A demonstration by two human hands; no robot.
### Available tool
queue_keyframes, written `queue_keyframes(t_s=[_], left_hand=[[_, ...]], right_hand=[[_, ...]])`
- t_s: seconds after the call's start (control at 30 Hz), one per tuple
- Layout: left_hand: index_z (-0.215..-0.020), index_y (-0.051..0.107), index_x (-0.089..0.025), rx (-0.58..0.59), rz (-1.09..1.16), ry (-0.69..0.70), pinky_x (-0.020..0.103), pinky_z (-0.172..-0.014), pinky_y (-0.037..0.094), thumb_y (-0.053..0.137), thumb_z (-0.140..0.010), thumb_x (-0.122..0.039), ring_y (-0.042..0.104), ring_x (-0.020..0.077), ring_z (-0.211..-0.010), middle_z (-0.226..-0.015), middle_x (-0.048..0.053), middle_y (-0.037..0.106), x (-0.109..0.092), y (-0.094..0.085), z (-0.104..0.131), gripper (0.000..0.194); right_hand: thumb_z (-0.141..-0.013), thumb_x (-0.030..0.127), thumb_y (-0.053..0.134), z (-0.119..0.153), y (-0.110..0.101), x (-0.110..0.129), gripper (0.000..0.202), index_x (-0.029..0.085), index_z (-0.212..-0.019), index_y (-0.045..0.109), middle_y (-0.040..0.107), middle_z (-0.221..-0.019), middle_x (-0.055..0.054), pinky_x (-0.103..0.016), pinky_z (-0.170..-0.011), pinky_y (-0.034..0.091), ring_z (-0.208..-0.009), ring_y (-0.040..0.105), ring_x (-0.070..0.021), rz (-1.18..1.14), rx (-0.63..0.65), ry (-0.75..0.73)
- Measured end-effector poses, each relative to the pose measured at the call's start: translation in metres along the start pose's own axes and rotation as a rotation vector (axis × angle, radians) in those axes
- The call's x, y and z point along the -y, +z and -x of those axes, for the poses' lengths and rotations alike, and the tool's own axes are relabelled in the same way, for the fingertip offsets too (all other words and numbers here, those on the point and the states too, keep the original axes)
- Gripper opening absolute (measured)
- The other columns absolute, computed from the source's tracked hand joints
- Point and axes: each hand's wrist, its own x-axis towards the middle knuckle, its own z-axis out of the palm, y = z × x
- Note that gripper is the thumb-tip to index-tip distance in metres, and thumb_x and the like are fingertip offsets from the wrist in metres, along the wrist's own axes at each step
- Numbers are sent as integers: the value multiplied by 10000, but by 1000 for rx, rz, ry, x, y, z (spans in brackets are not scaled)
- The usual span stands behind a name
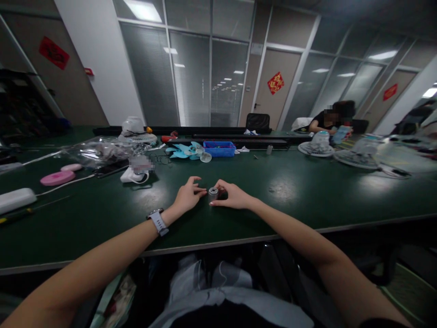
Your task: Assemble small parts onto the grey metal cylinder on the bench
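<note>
A small metal cylinder (213, 195) stands upright near the middle of the near edge of the green tabletop (239, 171). The right hand (235, 196) grips it between thumb and forefinger from the right, the thumb low on its side and the forefinger up by its top. The left hand (188, 196) is unclenched and holds nothing, its fingers spread and pointing at the cylinder's left side; whether a fingertip touches the metal I cannot tell. A watch (159, 222) with a pale strap sits on the left wrist. Toward the far edge lie light-blue fan blades (184, 151), with a blue tray (223, 150) just to their right and another small cylinder (269, 150) farther right. A white handled device (134, 176) rests left of the hands, and beyond it clear plastic wrapping (99, 154) spreads toward the far left corner. Nearer the left end are a pink oval object (57, 178) and a white, rounded object (17, 201). At the right, a fan grille (316, 149) lies near the far edge, a person (334, 119) leaning just behind it.
</note>
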Motion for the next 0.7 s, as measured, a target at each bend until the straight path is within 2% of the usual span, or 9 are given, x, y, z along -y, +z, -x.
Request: queue_keyframes(t_s=[0.13,0.3,0.4,0.5,0.6,0.7], left_hand=[[-1185,451,-231,-28,-53,7,452,-935,441,715,-711,-240,596,278,-1146,-938,85,751,2,-1,0,543],[-1139,492,-243,-67,-108,5,424,-859,465,737,-690,-305,687,275,-938,-866,51,760,6,-5,-3,515],[-1095,504,-226,-114,-2,33,410,-861,471,716,-714,-355,692,265,-921,-829,47,757,-4,-7,-2,454],[-1093,474,-204,-186,196,135,387,-867,485,696,-742,-357,699,238,-905,-890,68,745,-20,-8,1,443],[-1097,434,-198,-112,361,154,364,-820,517,697,-746,-326,707,224,-860,-885,71,740,-34,-6,6,457],[-1089,423,-197,-38,441,155,353,-812,531,703,-741,-313,710,216,-847,-869,62,738,-39,-4,9,461]], right_hand=[[-689,480,730,0,0,0,458,213,-975,492,672,-933,-21,-340,-777,529,-861,654,-185,-19,-2,11],[-697,478,726,0,0,-1,463,210,-993,492,672,-954,-28,-328,-779,527,-861,650,-177,-36,4,-5],[-707,479,719,0,0,-2,460,208,-999,490,673,-951,-28,-326,-768,524,-850,650,-176,-19,7,-12],[-712,470,719,0,1,-3,455,206,-997,484,671,-924,-20,-321,-754,521,-828,653,-174,1,-2,-13],[-718,460,718,0,2,-4,448,205,-995,474,664,-911,-14,-312,-747,516,-822,652,-172,5,-6,-26],[-736,450,705,0,2,-4,435,202,-1008,474,658,-907,-16,-315,-751,508,-830,645,-175,29,-3,-26]])
